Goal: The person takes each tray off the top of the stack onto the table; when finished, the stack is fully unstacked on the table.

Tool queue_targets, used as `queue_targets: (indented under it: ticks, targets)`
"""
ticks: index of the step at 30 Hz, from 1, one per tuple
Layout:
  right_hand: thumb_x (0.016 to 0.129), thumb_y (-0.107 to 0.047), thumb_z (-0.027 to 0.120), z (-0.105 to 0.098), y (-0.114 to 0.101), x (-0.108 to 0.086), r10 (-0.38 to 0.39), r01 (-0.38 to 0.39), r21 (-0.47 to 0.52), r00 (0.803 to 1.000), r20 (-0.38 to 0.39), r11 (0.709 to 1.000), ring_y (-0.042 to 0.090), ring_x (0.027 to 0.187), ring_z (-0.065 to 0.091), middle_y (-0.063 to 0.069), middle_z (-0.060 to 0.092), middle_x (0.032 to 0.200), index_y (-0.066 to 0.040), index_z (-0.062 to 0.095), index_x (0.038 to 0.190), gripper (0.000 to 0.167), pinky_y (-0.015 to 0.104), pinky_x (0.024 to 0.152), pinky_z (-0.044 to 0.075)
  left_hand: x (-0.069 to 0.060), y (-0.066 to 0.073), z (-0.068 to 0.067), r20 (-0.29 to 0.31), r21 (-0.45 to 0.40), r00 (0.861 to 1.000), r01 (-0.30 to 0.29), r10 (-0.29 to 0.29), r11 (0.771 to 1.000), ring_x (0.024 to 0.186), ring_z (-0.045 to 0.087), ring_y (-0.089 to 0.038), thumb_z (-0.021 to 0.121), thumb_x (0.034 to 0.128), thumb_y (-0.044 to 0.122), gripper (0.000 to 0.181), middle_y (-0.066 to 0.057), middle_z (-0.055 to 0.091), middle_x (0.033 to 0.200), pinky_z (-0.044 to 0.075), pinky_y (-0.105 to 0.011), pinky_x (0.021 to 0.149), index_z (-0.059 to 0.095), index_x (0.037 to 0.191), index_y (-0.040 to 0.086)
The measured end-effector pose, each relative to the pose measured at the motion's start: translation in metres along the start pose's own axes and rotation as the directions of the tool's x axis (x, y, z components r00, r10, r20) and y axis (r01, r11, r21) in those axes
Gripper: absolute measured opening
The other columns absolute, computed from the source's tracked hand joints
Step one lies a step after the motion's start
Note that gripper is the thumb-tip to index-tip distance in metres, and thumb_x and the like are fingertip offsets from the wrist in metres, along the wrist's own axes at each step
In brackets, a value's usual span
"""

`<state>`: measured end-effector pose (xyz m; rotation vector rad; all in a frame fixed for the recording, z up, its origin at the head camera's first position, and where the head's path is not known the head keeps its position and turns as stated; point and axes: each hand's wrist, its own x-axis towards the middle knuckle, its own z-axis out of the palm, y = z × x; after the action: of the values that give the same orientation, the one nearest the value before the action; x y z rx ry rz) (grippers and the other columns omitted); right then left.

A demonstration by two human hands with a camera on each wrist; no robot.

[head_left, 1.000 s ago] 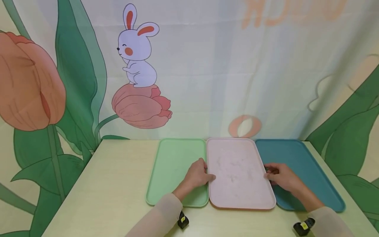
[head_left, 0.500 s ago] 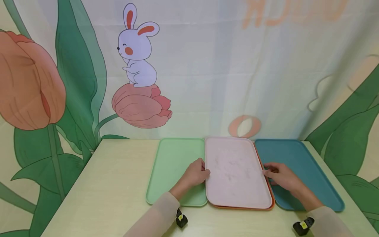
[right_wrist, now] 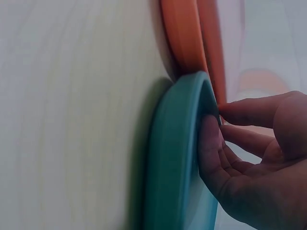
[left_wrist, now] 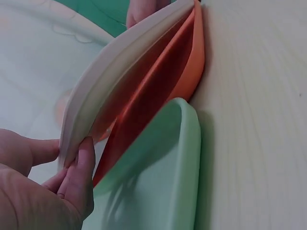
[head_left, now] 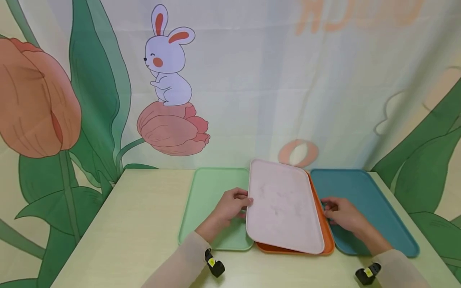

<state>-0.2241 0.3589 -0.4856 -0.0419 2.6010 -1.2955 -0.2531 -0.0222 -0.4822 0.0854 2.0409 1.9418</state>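
In the head view, my left hand [head_left: 230,206] pinches the left edge of a pale pink tray [head_left: 282,208]. That edge is raised, and the tray tilts over an orange tray [head_left: 327,236] beneath it. The left wrist view shows the thumb and fingers on the pink tray's rim [left_wrist: 88,93], with a gap above the orange tray [left_wrist: 192,72]. My right hand [head_left: 343,214] holds the orange tray's right rim, its fingers curled beside the teal tray [head_left: 363,200]. In the right wrist view, the thumb tip meets the orange rim [right_wrist: 184,38].
A light green tray [head_left: 209,200] lies on the left, under my left hand and wrist. All the trays rest on a pale wooden table [head_left: 137,224]. Behind its far edge hangs a curtain [head_left: 234,100] printed with a rabbit and tulips.
My left hand has lifted the pink tray's left side and shifted it leftward. More of the orange tray shows beneath. The right hand has stayed nearly in place, while the pink edge moved away from it.
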Motion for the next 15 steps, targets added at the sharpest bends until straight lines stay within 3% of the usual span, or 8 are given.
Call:
queue_targets:
  ticks: [6,15]
  targets:
    - [0.105,-0.002,0.058,0.001,0.003,-0.002,0.006,-0.006,0.019,1.000,0.008,1.000,0.027,0.098,0.060,0.019,0.058,0.111,0.017,0.043,0.148,0.049,0.037,0.075,0.060,-0.006,0.002,-0.022,0.023,-0.056,1.000,0.005,-0.004,0.998,0.096,0.072,-0.022,0.074,0.1004,0.017,0.033,-0.010,0.068,0.113,0.063,-0.037,0.073,0.065,0.129,0.002]
    - [0.105,-0.002,0.057,0.000,0.001,0.000,-0.022,0.021,0.024,1.000,0.015,0.999,0.027,0.095,0.062,0.019,0.058,0.110,0.018,0.044,0.147,0.049,0.037,0.074,0.059,-0.022,0.009,-0.088,-0.060,-0.101,0.997,0.042,-0.048,0.994,0.091,0.073,-0.018,0.073,0.1015,0.016,0.038,-0.009,0.071,0.116,0.063,-0.032,0.074,0.063,0.135,0.001]
